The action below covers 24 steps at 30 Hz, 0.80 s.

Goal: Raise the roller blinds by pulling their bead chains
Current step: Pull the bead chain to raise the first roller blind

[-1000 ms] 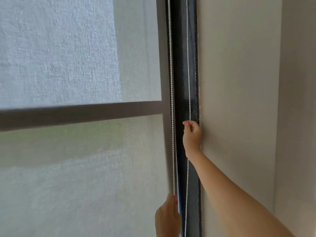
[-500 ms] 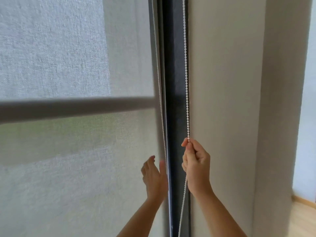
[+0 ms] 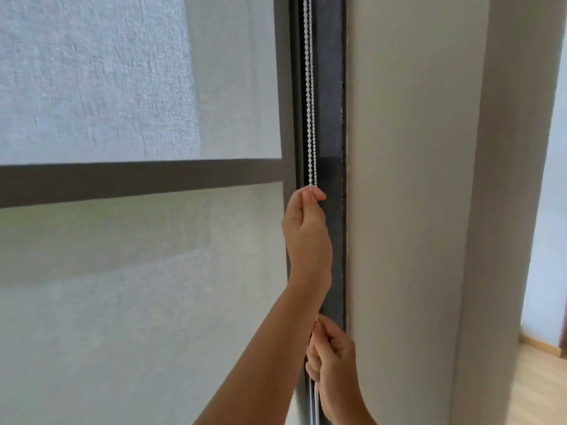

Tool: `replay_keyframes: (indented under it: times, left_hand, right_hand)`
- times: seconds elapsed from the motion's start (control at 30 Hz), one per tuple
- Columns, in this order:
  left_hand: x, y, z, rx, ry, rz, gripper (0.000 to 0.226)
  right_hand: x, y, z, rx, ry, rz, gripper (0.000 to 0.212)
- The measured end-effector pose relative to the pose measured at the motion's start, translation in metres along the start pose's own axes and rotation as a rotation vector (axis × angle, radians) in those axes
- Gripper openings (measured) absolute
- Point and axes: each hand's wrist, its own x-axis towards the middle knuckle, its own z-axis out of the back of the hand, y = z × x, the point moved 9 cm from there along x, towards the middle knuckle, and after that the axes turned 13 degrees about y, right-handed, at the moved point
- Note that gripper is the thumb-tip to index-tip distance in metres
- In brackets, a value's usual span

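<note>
A pale grey roller blind (image 3: 129, 286) covers the window on the left. Its white bead chain (image 3: 309, 96) hangs as two strands in front of the dark window frame (image 3: 329, 118). My left hand (image 3: 306, 228) is raised and pinches the chain between thumb and fingers, just below the window's horizontal bar. My right hand (image 3: 334, 366) is lower, fingers closed around the chain near the bottom edge of the view. The chain's lower part is mostly hidden behind my hands and left forearm.
A beige wall (image 3: 408, 194) stands right beside the frame, then a corner pillar (image 3: 503, 210). Past it at the far right is a doorway with wooden floor (image 3: 540, 384). A dark horizontal bar (image 3: 138, 179) shows through the blind.
My left hand rose from beside the blind and took hold of the chain high up. My right hand slid down with the chain to the bottom of the view.
</note>
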Motion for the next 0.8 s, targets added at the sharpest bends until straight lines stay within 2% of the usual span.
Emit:
replay_keyframes:
  times: [0.13, 0.27, 0.33, 0.47, 0.53, 0.67, 0.8]
  left_hand:
    - [-0.045, 0.035, 0.026, 0.101, -0.022, 0.019, 0.035]
    - [-0.075, 0.08, 0.055, 0.073, -0.072, 0.181, 0.041]
    - [-0.086, 0.094, 0.055, 0.09, -0.047, 0.224, 0.042]
    - [-0.092, 0.108, 0.04, 0.093, 0.015, 0.284, 0.043]
    - [-0.093, 0.111, 0.034, 0.074, 0.043, 0.293, 0.042]
    - [-0.101, 0.114, 0.03, 0.064, 0.106, 0.318, 0.04]
    - [-0.122, 0.124, 0.027, 0.045, 0.18, 0.367, 0.039]
  right_hand:
    - [-0.007, -0.034, 0.017, -0.138, 0.049, -0.169, 0.022]
    - [0.035, 0.007, 0.027, -0.538, 0.194, -0.332, 0.031]
    - [0.067, 0.069, 0.017, -0.569, 0.18, -0.204, 0.033]
    - [0.12, 0.209, -0.049, -0.161, 0.272, 0.208, 0.028]
    - [0.129, 0.251, -0.069, -0.058, 0.214, 0.343, 0.024]
    - [0.114, 0.255, -0.067, -0.007, 0.057, 0.438, 0.023]
    - [0.093, 0.241, -0.052, -0.099, -0.024, 0.47, 0.022]
